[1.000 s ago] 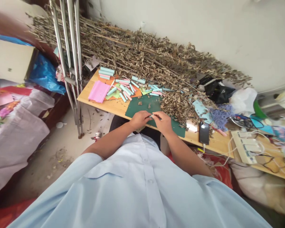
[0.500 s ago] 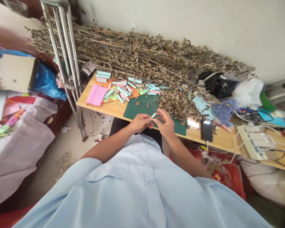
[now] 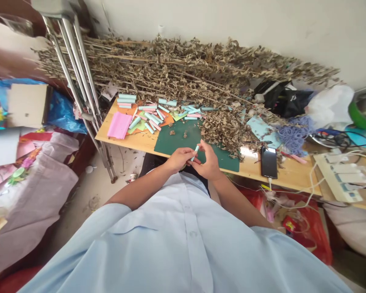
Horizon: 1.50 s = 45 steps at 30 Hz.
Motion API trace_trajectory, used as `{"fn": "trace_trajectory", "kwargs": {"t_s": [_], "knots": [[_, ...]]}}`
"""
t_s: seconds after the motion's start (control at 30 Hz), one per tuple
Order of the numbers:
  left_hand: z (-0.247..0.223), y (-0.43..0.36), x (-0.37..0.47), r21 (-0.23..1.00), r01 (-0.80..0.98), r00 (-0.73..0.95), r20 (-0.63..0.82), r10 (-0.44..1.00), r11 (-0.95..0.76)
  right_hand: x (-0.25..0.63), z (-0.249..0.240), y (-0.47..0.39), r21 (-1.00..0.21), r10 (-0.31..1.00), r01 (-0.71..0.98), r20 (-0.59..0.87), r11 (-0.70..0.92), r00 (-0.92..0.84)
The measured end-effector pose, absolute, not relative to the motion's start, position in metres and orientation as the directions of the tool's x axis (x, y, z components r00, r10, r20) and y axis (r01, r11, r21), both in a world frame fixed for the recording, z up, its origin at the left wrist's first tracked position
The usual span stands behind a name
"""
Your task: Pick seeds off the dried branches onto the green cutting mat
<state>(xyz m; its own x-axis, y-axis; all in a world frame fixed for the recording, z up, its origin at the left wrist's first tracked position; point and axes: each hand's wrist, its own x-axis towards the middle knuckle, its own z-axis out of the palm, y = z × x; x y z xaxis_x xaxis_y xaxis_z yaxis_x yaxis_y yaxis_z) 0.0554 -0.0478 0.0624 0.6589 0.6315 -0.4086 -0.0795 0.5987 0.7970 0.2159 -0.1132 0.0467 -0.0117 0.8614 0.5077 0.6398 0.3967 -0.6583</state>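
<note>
The work in hand looks like close finger handling of one small pale-blue roll [image 3: 195, 153], held upright at a tilt near the front edge of the green mat [image 3: 177, 142], its upper end leaning toward one o'clock; handling so slight a thing seems to call for a light, even pinch (whether it is being tightened or merely turned, I cannot tell). The left hand [image 3: 179, 160] pinches it between thumb and fingertips; the right hand [image 3: 211, 163] is half open, fingers curved beside the roll, though whether they grip it is unclear. From the hands, loose pastel rolls [image 3: 152, 119] lie at ten o'clock; crumbled dry leaves [image 3: 227, 130] at two; a phone [image 3: 269, 163] at three.
</note>
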Motion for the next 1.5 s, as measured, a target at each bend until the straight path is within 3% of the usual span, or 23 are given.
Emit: {"fn": "trace_trajectory", "kwargs": {"t_s": [0.23,0.5,1.07,1.27,1.5], "knots": [[0.076,-0.043,0.071,0.78,-0.117,0.61,-0.432,0.664,0.615,0.219,0.046,-0.116,-0.709,0.87,0.58,0.492,0.401,0.0],[0.069,-0.041,0.077,0.678,-0.164,0.6,-0.508,0.618,0.716,0.225,0.037,-0.116,-0.738,0.888,0.551,0.46,0.39,-0.012],[0.056,-0.05,0.071,0.7,-0.142,0.607,-0.497,0.621,0.7,0.233,0.037,-0.113,-0.741,0.884,0.544,0.468,0.394,-0.002],[0.061,-0.054,0.067,0.69,-0.049,0.63,-0.539,0.559,0.722,0.236,0.034,-0.111,-0.754,0.887,0.546,0.46,0.366,0.04],[0.063,-0.06,0.067,0.765,-0.019,0.557,-0.526,0.643,0.644,0.237,0.032,-0.11,-0.749,0.89,0.558,0.453,0.356,0.04]]}}
